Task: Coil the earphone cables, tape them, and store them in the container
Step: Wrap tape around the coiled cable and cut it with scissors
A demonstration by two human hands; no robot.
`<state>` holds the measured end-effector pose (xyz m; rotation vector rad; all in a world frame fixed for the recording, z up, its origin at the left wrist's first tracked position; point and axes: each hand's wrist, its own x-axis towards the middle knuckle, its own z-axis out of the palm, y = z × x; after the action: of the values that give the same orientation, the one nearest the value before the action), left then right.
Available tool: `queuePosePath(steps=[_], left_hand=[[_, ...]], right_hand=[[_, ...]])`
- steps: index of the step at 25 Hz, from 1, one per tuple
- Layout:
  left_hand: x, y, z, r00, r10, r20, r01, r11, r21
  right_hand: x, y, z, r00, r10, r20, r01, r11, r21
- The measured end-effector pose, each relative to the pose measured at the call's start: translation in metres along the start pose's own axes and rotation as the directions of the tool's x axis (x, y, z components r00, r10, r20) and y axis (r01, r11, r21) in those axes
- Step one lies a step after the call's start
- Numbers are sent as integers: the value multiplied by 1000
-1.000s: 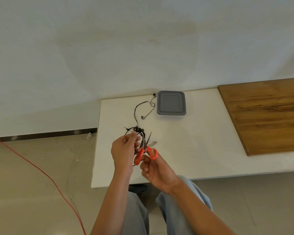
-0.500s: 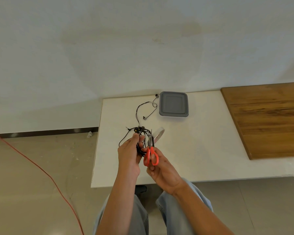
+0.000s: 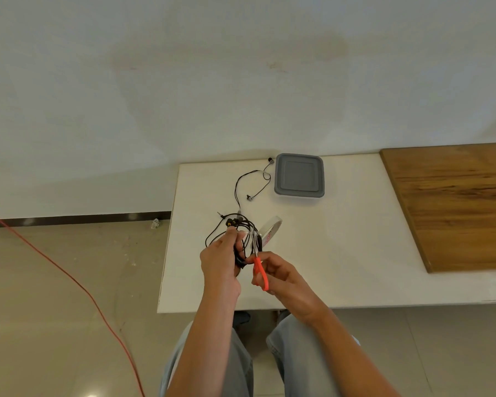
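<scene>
Black earphone cable coil (image 3: 242, 239) sits in the left hand (image 3: 221, 263), fingers closed around it, above the white table (image 3: 341, 239) and nearer the person than the grey container (image 3: 299, 175). The right hand (image 3: 281, 277) grips one pair of orange-handled scissors (image 3: 259, 266); their long axis points away from the person, blades closed. One tape roll (image 3: 271, 232) stands tilted just behind the coil. A second earphone cable (image 3: 251, 186) lies loose left of the container, which is lidded.
</scene>
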<state>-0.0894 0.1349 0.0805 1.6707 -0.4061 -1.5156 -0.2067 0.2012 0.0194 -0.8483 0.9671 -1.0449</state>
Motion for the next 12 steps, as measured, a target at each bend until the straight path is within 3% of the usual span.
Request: queuePosePath(steps=[5, 9, 12], left_hand=[[-2, -2, 0, 1000, 22, 17, -22, 999, 38], [-4, -7, 5, 995, 87, 40, -89, 996, 28], [-3, -9, 10, 996, 79, 45, -79, 997, -7]], right_hand=[[0, -1, -8, 1000, -12, -27, 10, 998, -66], [2, -3, -2, 997, 49, -56, -37, 979, 201], [2, -2, -1, 997, 60, -45, -43, 951, 305]])
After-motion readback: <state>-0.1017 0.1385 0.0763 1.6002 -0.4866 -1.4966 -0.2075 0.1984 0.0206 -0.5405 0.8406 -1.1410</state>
